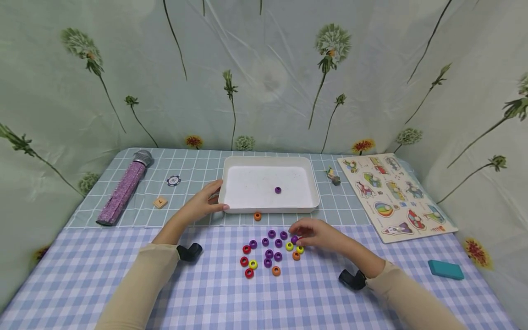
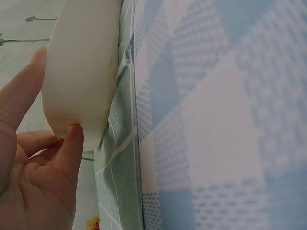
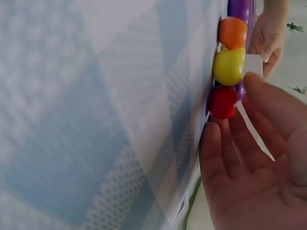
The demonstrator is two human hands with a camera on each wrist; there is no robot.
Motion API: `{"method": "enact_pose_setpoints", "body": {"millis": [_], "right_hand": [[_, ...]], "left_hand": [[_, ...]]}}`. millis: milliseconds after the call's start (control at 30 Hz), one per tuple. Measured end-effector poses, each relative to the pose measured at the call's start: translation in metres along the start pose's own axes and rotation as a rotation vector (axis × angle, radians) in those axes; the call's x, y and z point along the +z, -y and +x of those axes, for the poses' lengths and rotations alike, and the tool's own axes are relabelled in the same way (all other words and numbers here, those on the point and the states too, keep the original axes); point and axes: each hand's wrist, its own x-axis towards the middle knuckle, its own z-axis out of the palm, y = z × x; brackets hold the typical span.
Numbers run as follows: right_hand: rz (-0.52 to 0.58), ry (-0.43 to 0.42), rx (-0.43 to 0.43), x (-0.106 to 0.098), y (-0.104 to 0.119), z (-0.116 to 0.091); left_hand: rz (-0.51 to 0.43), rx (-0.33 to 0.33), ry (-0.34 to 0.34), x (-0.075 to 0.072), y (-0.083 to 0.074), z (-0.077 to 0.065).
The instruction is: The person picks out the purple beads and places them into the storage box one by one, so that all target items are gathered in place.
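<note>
My left hand (image 1: 203, 200) holds the front left corner of a white tray (image 1: 269, 211), its thumb on the corner and its fingers along the left wall. The left wrist view shows the thumb pressed to the tray (image 2: 81, 62). My right hand (image 1: 315, 233) pinches a purple bead (image 1: 294, 239) at the right of the loose beads. In the right wrist view its thumb lies against this purple bead (image 3: 241, 91), partly hidden behind a yellow bead (image 3: 229, 67) and a red bead (image 3: 223, 102). One purple bead (image 1: 278, 190) lies in the tray.
Several purple, red, yellow and orange beads (image 1: 269, 254) lie before the tray, one orange bead (image 1: 257, 216) by its front wall. Left are a glittery microphone (image 1: 125, 190), a poker chip (image 1: 173, 181) and a wooden tile (image 1: 160, 202). Right are a figurine (image 1: 333, 176), puzzle board (image 1: 396, 197) and teal block (image 1: 446, 269).
</note>
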Motion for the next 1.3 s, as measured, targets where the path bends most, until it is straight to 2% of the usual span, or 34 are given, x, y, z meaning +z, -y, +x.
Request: {"method": "enact_pose_setpoints", "body": {"millis": [167,300,400,567,733,867,967,1167,1300], "right_hand": [[-0.045,0.009,0.004,0.002,-0.001,0.000],[-0.086,-0.022,-0.002,0.001,0.001,0.003],[-0.080,-0.092,-0.011,-0.005,0.005,0.005],[-0.045,-0.268,-0.052,-0.022,0.013,0.017],[0.014,-0.367,-0.013,-0.040,0.011,0.038],[-0.006,-0.382,0.057,-0.046,0.001,0.057],[-0.058,-0.376,0.108,-0.046,-0.006,0.069],[-0.156,-0.347,0.192,-0.041,-0.014,0.089],[-0.193,-0.329,0.220,-0.040,-0.016,0.093]], "left_hand": [[0.001,0.006,0.004,0.001,0.000,0.000],[0.018,0.011,-0.008,0.001,0.000,0.001],[0.019,0.008,-0.009,0.001,0.000,0.001],[0.007,-0.006,0.001,0.001,0.000,0.001],[-0.032,-0.010,0.012,0.000,-0.011,-0.004],[-0.065,-0.001,0.021,0.001,-0.024,-0.010],[-0.066,0.002,0.023,0.001,-0.026,-0.011],[-0.037,0.003,0.016,0.000,-0.010,-0.004],[-0.012,-0.010,0.004,0.000,-0.003,-0.001]]}}
